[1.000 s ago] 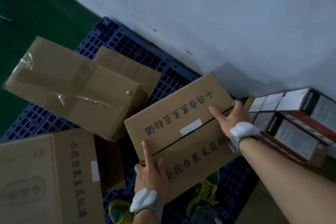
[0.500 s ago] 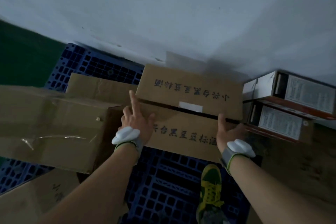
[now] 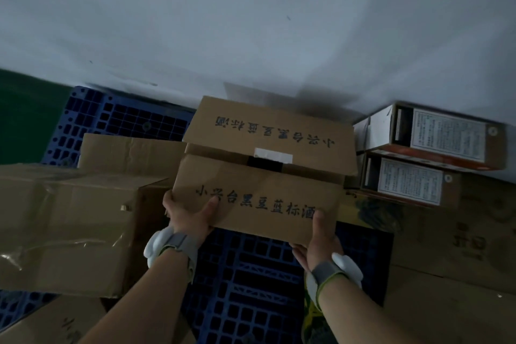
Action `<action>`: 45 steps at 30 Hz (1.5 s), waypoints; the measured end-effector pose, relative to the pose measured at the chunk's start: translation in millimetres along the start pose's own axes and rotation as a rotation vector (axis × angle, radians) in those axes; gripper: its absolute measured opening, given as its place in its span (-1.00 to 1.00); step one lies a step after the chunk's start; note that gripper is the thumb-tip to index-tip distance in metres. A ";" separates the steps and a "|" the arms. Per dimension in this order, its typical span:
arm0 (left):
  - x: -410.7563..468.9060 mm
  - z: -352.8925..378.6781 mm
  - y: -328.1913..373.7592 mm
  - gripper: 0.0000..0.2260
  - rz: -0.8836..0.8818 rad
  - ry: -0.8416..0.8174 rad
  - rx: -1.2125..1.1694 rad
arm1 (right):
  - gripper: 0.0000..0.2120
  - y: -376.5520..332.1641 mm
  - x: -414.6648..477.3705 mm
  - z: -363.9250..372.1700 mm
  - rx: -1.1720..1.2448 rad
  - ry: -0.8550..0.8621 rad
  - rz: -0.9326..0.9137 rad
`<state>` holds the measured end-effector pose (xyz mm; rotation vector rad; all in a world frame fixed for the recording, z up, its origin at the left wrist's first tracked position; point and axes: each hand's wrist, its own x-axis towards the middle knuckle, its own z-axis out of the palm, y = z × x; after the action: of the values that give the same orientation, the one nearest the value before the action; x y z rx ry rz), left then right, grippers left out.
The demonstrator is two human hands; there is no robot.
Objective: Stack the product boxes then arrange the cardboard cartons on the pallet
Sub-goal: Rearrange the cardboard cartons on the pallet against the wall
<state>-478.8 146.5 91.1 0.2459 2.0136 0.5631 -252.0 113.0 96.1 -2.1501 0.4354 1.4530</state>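
**Carton held at both near corners above the pallet**

The wall (image 3: 251, 22), pale and bare, fills the upper half of the view and meets the green floor (image 3: 25, 114) at the left. The blue plastic pallet (image 3: 125, 117) is set close against it; its open grid shows at the back left and again below the hands.

The taped carton (image 3: 69, 220) on the left lies on the pallet, with a flattened-looking carton (image 3: 128, 151) behind it. On the right, two product boxes (image 3: 435, 137) are stacked one on the other, label sides up, close to the wall.

The printed carton (image 3: 265, 170) is at centre, between the taped carton and the product boxes, with its far edge near the wall. Its top flaps meet unevenly at a piece of white tape. It appears to be raised above the grid, not resting; contact underneath cannot be confirmed.

The left hand (image 3: 187, 215) wraps the near left corner, thumb pressed on the top face, fingers hidden underneath. The right hand (image 3: 315, 243) cups the near right corner from below, thumb on top. A grip at two corners probably keeps the carton level and steerable into the gap by the wall
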 end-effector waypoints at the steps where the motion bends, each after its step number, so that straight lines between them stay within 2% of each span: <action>1: 3.6 1.7 5.2 -0.08 0.000 -0.013 -0.013 | -0.32 -3.1 1.5 2.7 0.017 0.007 -0.007; 8: 14.6 24.9 33.2 -0.15 0.045 -0.079 -0.039 | -0.34 -35.7 13.3 14.1 0.179 0.068 -0.099; 13: 16.6 28.0 26.5 -0.19 0.047 -0.089 -0.021 | -0.31 -29.4 16.7 16.5 0.106 0.130 -0.224; 17: 13.8 23.7 33.0 -0.20 -0.035 -0.119 0.089 | -0.29 -27.7 18.5 19.8 0.031 0.078 -0.169; 21: -8.5 24.9 39.5 -0.10 -0.055 0.005 0.507 | -0.31 -34.0 7.8 10.0 -0.058 -0.077 -0.047; 25: -30.9 12.3 37.2 -0.22 -0.009 -0.184 0.630 | -0.37 -28.6 -7.9 5.8 -0.178 -0.070 -0.034; 28: -49.5 -22.3 33.6 -0.41 0.099 -0.322 0.719 | -0.40 -9.7 -29.6 15.0 -0.330 -0.074 0.066; 30: -56.8 -59.2 28.1 -0.56 0.142 -0.358 0.797 | -0.42 12.7 -51.2 26.1 -0.462 -0.117 0.080; 33: -61.4 -126.8 11.1 -0.66 0.136 -0.333 0.868 | -0.50 54.2 -88.3 45.6 -0.740 -0.205 -0.092; 35: -63.4 -175.2 -6.5 -0.69 0.138 -0.231 0.874 | -0.49 83.6 -114.5 58.1 -0.981 -0.283 -0.278; 40: -79.3 -276.5 -41.6 -0.76 0.049 -0.031 0.608 | -0.42 129.9 -176.5 79.5 -1.646 -0.391 -0.624; 45: -99.4 -351.3 -75.8 -0.74 -0.057 0.035 0.526 | -0.38 155.4 -228.1 104.4 -1.751 -0.376 -0.729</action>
<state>-731.3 -59.5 272.3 0.4940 2.1662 -0.0102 -499.2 41.2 240.3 -2.2733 -2.2420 1.7807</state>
